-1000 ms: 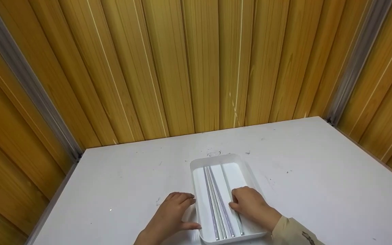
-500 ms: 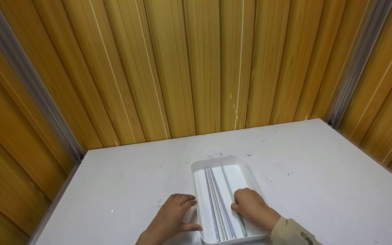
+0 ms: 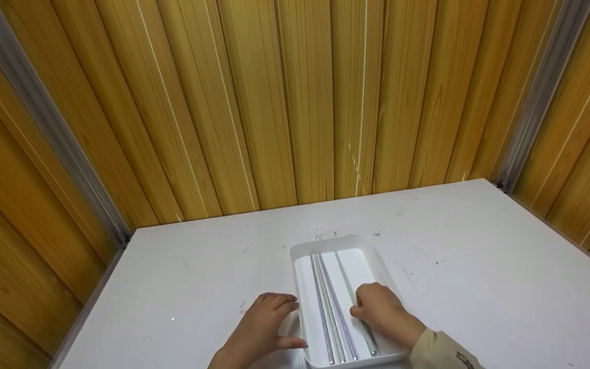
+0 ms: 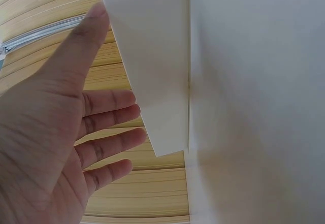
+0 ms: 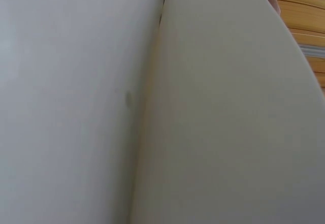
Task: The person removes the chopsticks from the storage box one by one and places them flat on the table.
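A white rectangular tray [image 3: 328, 245] holds several slim chopsticks with silvery ends. Two purple chopsticks, one of them the outer chopstick [image 3: 321, 307], lie at the left with a pale green one between them, bunched at the far end. Apart from these, to the right, is a green chopstick [image 3: 345, 275]. My right hand [image 3: 381, 310] pinches it near its middle, fingers curled over it. My left hand [image 3: 264, 325] is beside the tray's left wall, fingertips and thumb at the rim. In the left wrist view, the fingers of that hand [image 4: 61, 122] are extended along the tray wall [image 4: 152, 56].
The tray stands on a white table [image 3: 197, 287] with scattered dark marks. Wood-patterned panels [image 3: 254, 102] rise behind the table and at both sides. Mostly the tray's outer wall [image 5: 228, 112] fills the right wrist view, hiding nearly all of the right hand.
The green chopstick's near end has shifted slightly right inside the tray, with my right hand still pinching it. My left hand keeps its place at the rim. The head view has drifted slightly.
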The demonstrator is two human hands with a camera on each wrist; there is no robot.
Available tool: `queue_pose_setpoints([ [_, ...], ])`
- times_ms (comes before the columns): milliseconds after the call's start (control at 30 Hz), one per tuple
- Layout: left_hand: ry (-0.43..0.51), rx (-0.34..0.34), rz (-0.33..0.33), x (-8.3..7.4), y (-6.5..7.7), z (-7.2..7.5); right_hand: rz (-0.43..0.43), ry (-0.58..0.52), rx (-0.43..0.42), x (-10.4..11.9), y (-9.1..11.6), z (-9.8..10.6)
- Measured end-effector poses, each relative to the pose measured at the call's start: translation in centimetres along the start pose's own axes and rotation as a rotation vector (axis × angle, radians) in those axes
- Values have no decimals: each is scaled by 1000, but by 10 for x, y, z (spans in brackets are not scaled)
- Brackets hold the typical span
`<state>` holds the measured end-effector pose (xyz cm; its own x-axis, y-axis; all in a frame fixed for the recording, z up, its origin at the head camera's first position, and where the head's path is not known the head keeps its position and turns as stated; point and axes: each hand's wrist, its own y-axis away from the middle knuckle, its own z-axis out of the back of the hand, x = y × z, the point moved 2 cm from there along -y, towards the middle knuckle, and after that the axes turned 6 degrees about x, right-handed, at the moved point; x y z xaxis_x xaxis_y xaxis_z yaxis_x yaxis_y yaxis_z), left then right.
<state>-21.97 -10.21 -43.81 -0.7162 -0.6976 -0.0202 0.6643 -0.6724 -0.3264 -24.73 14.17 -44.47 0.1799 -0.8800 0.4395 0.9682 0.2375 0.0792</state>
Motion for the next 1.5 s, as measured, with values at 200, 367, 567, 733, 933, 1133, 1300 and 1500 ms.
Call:
queue_pose_setpoints([
  [200,-7,-11,-6,-1,0,-1,8,8,-24,0,3,4],
  [367,1,-8,-5,-1,0,0,9,4,-32,0,6,10],
  [567,-11,-3,-3,-1,-1,1,-17,-21,-14,-2,7,16],
  [733,-16,-33,-23,0,-1,0,-1,-13,-36,-3,9,21],
  [933,-18,-68,-40,1,0,0,12,-2,-59,-6,11,26],
  [1133,-10,-62,-36,1,0,-1,1,-6,-76,-9,13,33],
  [1300,-9,-62,-35,2,1,-1,-16,-1,-75,-12,14,36],
  [1500,18,-14,1,2,1,0,-27,18,-83,-15,15,40],
])
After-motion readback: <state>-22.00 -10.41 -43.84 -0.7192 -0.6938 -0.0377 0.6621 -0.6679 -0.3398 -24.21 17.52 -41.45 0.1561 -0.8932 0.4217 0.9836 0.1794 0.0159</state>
